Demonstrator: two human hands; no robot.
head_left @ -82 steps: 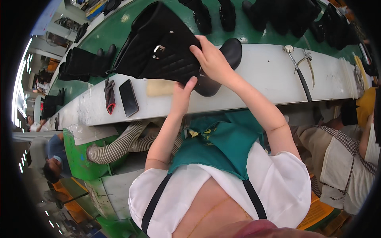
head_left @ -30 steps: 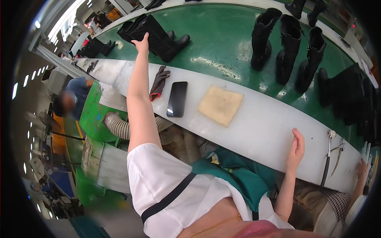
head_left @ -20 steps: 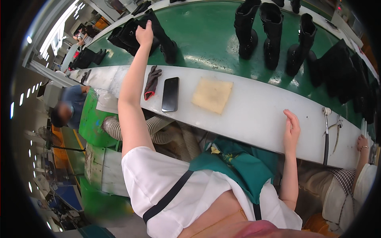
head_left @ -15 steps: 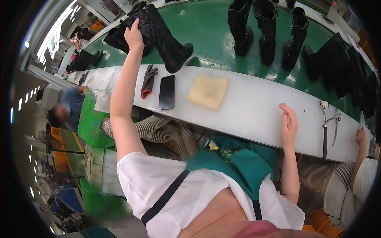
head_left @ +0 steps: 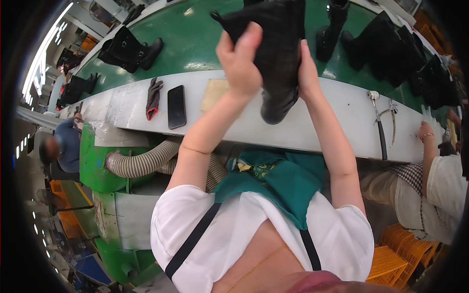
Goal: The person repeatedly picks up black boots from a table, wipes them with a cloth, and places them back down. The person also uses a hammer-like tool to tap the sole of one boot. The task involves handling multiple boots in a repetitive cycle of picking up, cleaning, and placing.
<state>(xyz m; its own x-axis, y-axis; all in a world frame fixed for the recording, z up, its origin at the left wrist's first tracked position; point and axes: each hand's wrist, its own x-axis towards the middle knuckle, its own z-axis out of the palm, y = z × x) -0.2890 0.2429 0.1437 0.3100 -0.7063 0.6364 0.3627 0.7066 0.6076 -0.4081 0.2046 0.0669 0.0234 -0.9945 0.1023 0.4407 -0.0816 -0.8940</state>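
A tall black boot (head_left: 279, 53) hangs toe-down in front of me over the white table edge strip, between my two hands. My left hand (head_left: 243, 61) grips its shaft from the left, thumb on the near side; the other fingers are partly hidden. Against the boot's right side lies my right hand (head_left: 309, 75), with most of its fingers behind the leather. Below and left of the boot, a cream square pad (head_left: 213, 94) lies on the white worktop (head_left: 234, 122), partly covered by my left forearm.
Left of the pad lie a black phone (head_left: 177, 107) and a dark glove (head_left: 154, 99) with a red cuff. A hammer (head_left: 377, 124) and pincers (head_left: 392, 113) lie at right. More boots (head_left: 131, 49) stand on the green surface (head_left: 195, 34). A co-worker's hand (head_left: 426, 131) is far right.
My left hand has carried the boot from the left to the centre, closer to me. My right hand has risen from the worktop to the boot's right side. The view has shifted slightly.
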